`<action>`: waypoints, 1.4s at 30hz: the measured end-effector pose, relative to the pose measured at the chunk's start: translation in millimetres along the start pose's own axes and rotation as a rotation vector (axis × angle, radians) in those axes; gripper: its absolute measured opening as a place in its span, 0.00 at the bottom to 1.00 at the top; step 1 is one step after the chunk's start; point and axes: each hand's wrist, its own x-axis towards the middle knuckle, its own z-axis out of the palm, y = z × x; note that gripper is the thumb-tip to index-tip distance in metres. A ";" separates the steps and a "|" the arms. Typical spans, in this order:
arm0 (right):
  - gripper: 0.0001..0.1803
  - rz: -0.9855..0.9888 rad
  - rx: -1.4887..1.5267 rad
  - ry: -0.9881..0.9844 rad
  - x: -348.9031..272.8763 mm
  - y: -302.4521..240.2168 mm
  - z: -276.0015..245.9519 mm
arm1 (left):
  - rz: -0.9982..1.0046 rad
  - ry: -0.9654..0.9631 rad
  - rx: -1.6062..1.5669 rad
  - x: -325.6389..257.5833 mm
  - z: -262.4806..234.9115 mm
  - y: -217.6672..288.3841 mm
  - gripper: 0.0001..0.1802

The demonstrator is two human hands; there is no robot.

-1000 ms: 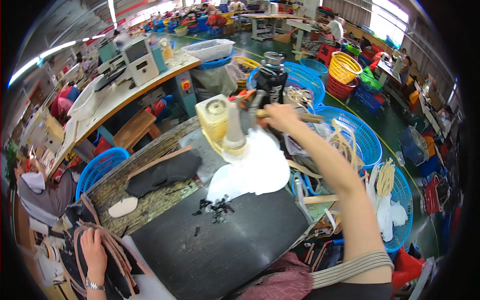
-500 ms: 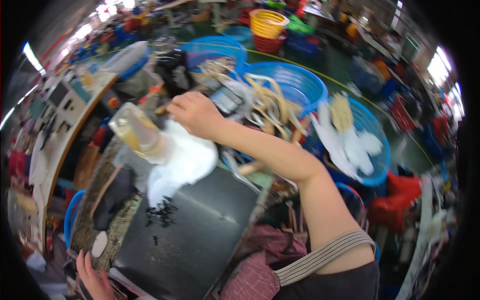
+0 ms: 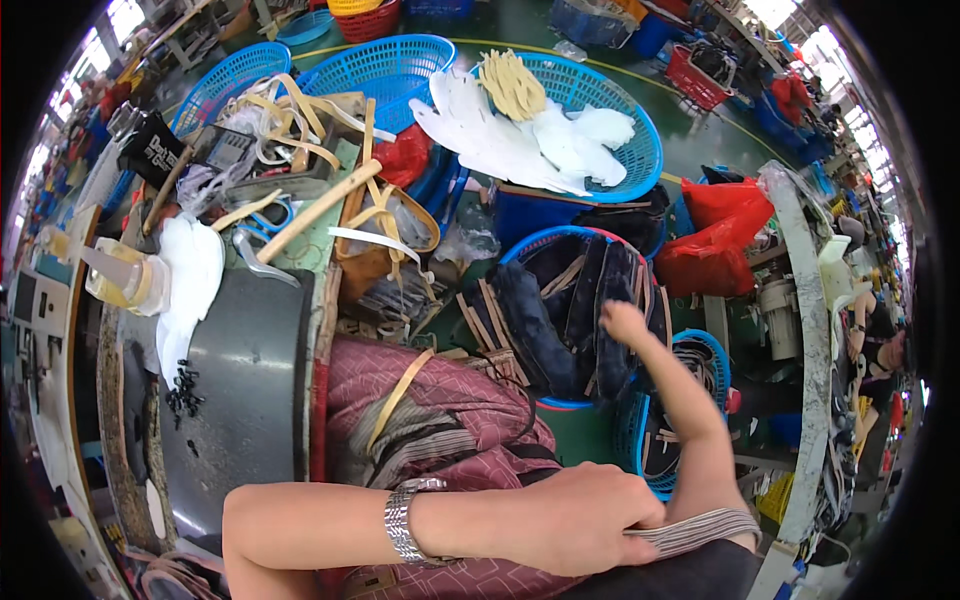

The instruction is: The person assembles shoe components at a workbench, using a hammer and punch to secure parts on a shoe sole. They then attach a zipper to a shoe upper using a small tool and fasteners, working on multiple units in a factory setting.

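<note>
My left hand (image 3: 560, 515), a metal-band watch (image 3: 402, 520) on its wrist, reaches across my body. It is closed on the striped sleeve band (image 3: 697, 532) at my right upper arm. Out to the right, my right hand (image 3: 625, 322) is over a round basket (image 3: 573, 405) packed with dark navy bundled pieces (image 3: 535, 330). Its fingers are curled against one of the bundles; what they hold, if anything, is hidden. Some bundles have tan strips along their edges.
To the left stands a bench with a black slab (image 3: 245, 380), small black bits (image 3: 183, 392), a white sheet (image 3: 190, 280) and a clear jar (image 3: 125, 280). A wooden stick (image 3: 320, 210) and pale straps lie beyond. Blue baskets (image 3: 648, 150) and a red bag (image 3: 712, 235) are farther off.
My view has turned to the right. My right hand has left the white sheet by the jar and gone to the basket of dark bundles. My left hand has crossed to the striped sleeve band.
</note>
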 end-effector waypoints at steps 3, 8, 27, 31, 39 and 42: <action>0.18 0.098 0.190 -0.071 -7.8 -13.8 86.1 | 0.274 0.245 -0.273 39.0 19.4 -13.7 0.11; 0.34 -0.033 0.398 0.320 46.2 -108.1 158.6 | 0.532 -0.029 -0.362 97.2 0.2 -1.3 0.14; 0.31 -0.763 -0.037 -0.496 228.6 -174.5 168.1 | -0.589 1.529 -0.863 -153.1 5.9 -132.5 0.12; 0.24 -0.826 0.112 -0.417 211.3 -162.3 144.4 | -0.569 1.502 -0.657 -148.5 -13.1 -140.8 0.11; 0.19 -1.239 0.179 -0.145 103.0 -152.9 -19.7 | -0.518 1.143 -0.888 -22.6 -109.4 -270.4 0.30; 0.19 -1.330 0.119 0.043 81.6 -151.4 -87.1 | -0.541 0.898 -1.090 45.8 -124.6 -301.6 0.39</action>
